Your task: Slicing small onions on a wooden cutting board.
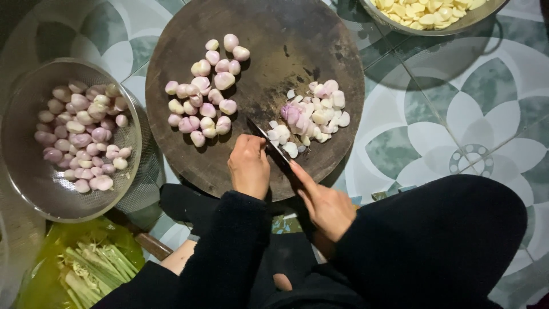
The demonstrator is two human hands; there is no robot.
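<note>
A round dark wooden chopping board [286, 51] lies on the tiled floor. On its left part sit several whole peeled shallots [203, 91]; on its right lies a heap of sliced shallot pieces [311, 114]. My right hand [326, 203] grips a dark knife [269, 143], forefinger along the blade's back, with the tip pointing up-left on the board. My left hand [249, 166] is curled just left of the blade, its fingertips pressed down on the board; whatever lies under them is hidden.
A metal colander [26, 171] at the left holds several peeled shallots. Below it sit cut lemongrass stalks [94, 269] on a green bag. A metal bowl [457, 26] of pale garlic cloves stands at the top right. My dark-sleeved arms and knee fill the bottom.
</note>
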